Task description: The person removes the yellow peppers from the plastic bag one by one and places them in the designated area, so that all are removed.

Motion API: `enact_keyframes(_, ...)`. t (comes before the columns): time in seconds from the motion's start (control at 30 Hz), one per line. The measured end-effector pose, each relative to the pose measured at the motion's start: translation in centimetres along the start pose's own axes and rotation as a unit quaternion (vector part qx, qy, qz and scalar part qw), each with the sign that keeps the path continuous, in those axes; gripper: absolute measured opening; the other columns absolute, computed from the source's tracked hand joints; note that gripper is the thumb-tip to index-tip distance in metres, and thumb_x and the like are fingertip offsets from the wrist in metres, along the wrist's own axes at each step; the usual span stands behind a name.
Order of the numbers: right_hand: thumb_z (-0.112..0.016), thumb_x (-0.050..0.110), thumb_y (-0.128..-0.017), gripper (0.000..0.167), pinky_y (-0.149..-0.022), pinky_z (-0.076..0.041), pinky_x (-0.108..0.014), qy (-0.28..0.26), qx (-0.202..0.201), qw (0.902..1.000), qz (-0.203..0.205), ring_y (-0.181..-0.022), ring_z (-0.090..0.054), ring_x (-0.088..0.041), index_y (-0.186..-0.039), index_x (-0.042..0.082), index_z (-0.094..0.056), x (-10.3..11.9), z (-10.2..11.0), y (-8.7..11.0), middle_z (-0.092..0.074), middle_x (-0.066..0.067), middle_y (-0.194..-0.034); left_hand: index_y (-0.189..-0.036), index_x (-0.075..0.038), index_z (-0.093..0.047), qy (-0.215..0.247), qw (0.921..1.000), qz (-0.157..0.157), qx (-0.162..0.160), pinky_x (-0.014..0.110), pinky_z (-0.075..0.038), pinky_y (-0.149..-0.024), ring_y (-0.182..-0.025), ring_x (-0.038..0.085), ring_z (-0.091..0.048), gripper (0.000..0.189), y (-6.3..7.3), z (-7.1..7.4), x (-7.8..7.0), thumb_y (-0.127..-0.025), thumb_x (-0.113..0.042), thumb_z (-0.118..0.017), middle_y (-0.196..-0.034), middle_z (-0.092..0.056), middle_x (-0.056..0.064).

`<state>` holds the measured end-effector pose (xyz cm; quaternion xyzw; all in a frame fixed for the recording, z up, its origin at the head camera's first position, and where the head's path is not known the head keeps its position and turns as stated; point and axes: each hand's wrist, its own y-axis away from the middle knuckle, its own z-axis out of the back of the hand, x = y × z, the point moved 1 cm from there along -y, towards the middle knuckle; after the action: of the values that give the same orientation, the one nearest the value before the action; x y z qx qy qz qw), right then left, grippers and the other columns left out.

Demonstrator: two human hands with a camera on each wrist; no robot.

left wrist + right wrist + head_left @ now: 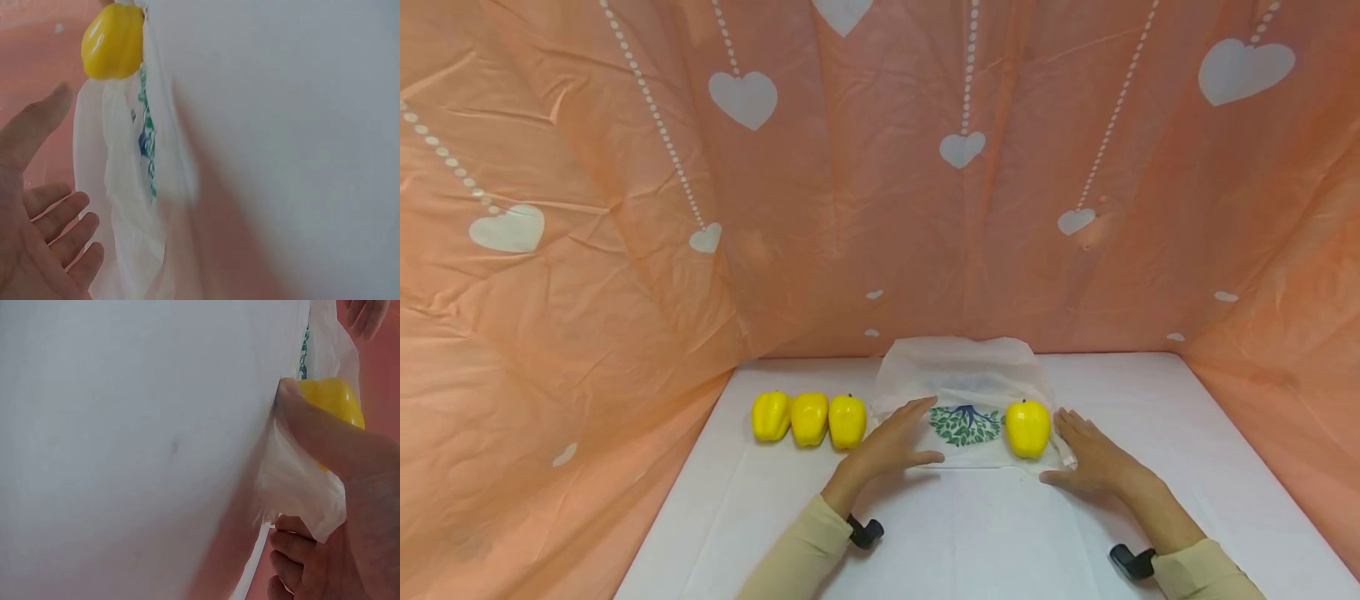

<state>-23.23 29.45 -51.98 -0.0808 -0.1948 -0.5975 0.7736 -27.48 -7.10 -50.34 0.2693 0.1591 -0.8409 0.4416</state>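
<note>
A white plastic bag (962, 367) with a green and blue tree print lies flat on the table. One yellow bell pepper (1027, 429) sits on the bag's right part. My left hand (891, 440) hovers over the bag's left part, thumb apart from the fingers and nothing held; its palm side shows in the left wrist view. Just right of the pepper, my right hand (1093, 457) is at the bag's right edge, fingers extended in the head view. In the right wrist view its thumb partly covers the pepper (334, 400), and the bag's crumpled edge (300, 481) lies between thumb and fingers.
Three more yellow bell peppers (809, 419) stand in a row left of the bag, close against one another. A white cloth covers the table (970, 533). Orange sheeting (850, 208) with white hearts hangs behind the table and along both sides.
</note>
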Motion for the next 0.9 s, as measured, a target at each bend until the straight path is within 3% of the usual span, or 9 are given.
enact_keyframes(0.43,-0.084,0.058,-0.085,0.117,-0.125,-0.02,-0.072,-0.002,-0.003,1.0,0.005,-0.155,-0.023,-0.058,-0.161,-0.013,-0.031,0.0,0.0,0.1,-0.025,-0.038,-0.168,-0.17,-0.016,-0.032,-0.002,1.0,-0.004,0.001,0.048,-0.035,-0.128,-0.158,0.026,-0.037,0.097,-1.3,-1.7,-2.0,-0.093,-0.045,-0.085,-0.174,-0.035,0.004)
enact_keyframes(0.9,-0.084,0.059,-0.084,0.119,-0.125,-0.02,-0.072,-0.002,0.005,1.0,-0.004,-0.155,-0.021,-0.059,-0.162,-0.013,-0.03,0.0,0.0,0.0,-0.023,-0.038,-0.168,-0.168,-0.02,-0.036,-0.034,0.9994,-0.005,-0.001,0.043,-0.036,-0.128,-0.156,0.023,-0.039,0.096,-3.2,-3.8,-3.8,-0.091,-0.047,-0.086,-0.172,-0.038,0.001)
